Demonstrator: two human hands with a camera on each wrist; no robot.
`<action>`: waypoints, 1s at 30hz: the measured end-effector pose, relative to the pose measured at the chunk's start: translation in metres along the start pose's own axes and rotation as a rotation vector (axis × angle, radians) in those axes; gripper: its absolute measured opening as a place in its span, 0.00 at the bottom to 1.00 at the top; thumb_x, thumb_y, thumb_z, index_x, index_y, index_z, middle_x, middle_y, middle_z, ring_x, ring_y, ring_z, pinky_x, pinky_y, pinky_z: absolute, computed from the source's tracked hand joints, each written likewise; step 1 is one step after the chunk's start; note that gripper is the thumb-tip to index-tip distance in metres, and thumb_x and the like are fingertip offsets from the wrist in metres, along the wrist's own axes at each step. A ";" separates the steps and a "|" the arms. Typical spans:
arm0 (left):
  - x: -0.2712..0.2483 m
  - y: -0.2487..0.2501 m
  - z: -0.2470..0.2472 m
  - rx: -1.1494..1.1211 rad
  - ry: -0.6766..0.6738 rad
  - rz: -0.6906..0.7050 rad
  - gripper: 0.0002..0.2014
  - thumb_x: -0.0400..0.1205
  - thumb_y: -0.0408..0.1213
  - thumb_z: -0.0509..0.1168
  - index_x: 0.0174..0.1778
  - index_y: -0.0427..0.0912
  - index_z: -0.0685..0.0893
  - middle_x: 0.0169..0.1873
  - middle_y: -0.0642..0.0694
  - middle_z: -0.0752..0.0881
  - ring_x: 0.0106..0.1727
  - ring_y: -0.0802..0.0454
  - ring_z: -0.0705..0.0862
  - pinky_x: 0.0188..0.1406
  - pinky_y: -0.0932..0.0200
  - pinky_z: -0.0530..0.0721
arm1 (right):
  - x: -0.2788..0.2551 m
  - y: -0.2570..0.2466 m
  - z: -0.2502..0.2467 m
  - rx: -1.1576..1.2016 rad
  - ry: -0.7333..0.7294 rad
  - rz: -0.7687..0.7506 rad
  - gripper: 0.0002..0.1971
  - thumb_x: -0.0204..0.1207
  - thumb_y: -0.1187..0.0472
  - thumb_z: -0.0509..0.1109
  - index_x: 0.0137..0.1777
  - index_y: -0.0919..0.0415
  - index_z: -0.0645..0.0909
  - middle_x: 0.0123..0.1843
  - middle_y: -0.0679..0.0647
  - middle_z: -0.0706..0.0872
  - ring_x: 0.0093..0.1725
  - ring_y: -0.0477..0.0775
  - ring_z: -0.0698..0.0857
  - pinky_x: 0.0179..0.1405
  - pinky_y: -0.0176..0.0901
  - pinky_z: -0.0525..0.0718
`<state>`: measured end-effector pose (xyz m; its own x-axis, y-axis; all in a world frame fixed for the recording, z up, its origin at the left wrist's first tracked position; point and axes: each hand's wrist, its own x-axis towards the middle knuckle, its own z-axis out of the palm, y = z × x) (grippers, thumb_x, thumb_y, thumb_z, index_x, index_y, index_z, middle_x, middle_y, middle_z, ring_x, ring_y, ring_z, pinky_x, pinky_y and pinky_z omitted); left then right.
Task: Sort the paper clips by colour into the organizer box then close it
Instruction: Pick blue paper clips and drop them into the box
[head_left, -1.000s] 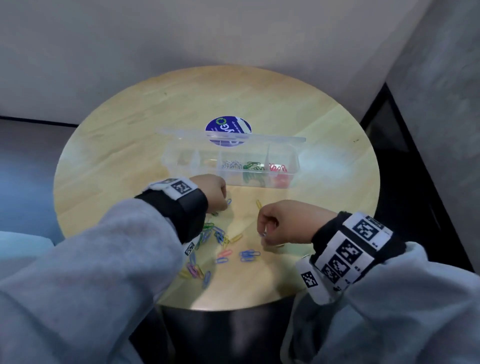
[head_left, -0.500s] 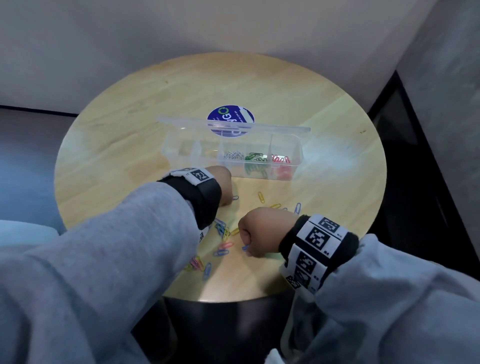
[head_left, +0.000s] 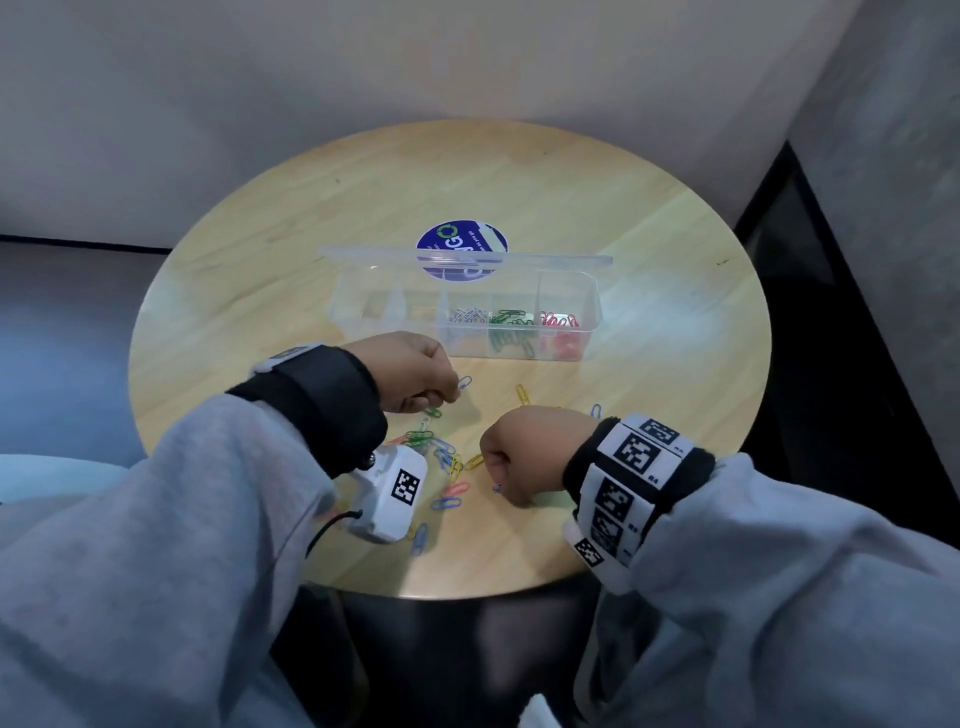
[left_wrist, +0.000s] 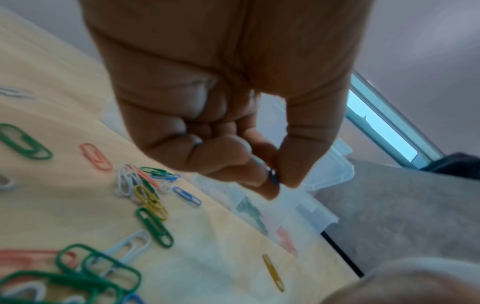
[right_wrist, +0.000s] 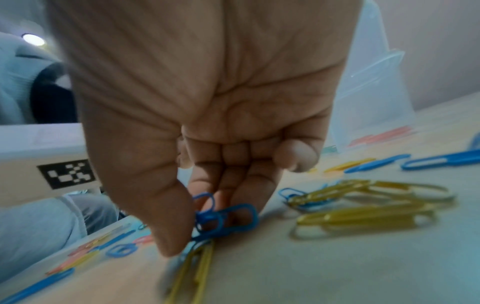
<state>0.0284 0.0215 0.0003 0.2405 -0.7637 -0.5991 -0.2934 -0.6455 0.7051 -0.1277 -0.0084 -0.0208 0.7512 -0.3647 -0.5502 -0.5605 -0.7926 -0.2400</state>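
A clear organizer box stands open mid-table, lid up at the back, with white, green and red clips in its right compartments. My left hand hovers just in front of the box and pinches a blue paper clip between thumb and forefinger; the left wrist view shows that blue clip at the fingertips. My right hand is low over the table's near side, its thumb and fingers gripping a bunch of blue clips. Loose mixed-colour clips lie scattered between the hands.
The round wooden table carries a blue round sticker behind the box. A yellow clip and a blue clip lie right of centre. Yellow clips lie beside my right hand. Walls close in behind and right.
My right hand has moved toward me and left, down onto the loose clips, and holds blue ones. The left hand has stayed near the box front with a blue clip.
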 end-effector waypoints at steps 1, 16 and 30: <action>-0.002 0.000 -0.001 -0.036 -0.001 0.013 0.14 0.76 0.20 0.64 0.30 0.42 0.73 0.27 0.44 0.80 0.21 0.60 0.76 0.18 0.73 0.72 | -0.001 0.003 -0.001 0.054 0.022 -0.010 0.04 0.69 0.65 0.69 0.41 0.56 0.81 0.43 0.53 0.85 0.42 0.55 0.81 0.33 0.41 0.76; -0.031 -0.007 0.019 0.604 -0.094 0.034 0.07 0.77 0.35 0.62 0.34 0.50 0.80 0.26 0.56 0.79 0.27 0.59 0.74 0.25 0.67 0.71 | -0.024 0.051 -0.025 1.552 0.159 0.106 0.12 0.78 0.76 0.57 0.37 0.65 0.76 0.30 0.57 0.77 0.23 0.47 0.83 0.21 0.31 0.82; -0.033 -0.018 0.041 1.165 -0.228 0.173 0.11 0.71 0.35 0.69 0.41 0.57 0.80 0.36 0.54 0.77 0.40 0.52 0.77 0.34 0.62 0.72 | -0.037 0.058 -0.038 1.583 0.292 0.173 0.08 0.74 0.76 0.61 0.39 0.65 0.74 0.34 0.55 0.72 0.28 0.48 0.71 0.20 0.28 0.75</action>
<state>-0.0120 0.0586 -0.0081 -0.0194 -0.7450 -0.6668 -0.9949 -0.0515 0.0866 -0.1747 -0.0595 0.0161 0.5778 -0.6135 -0.5383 -0.2806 0.4701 -0.8368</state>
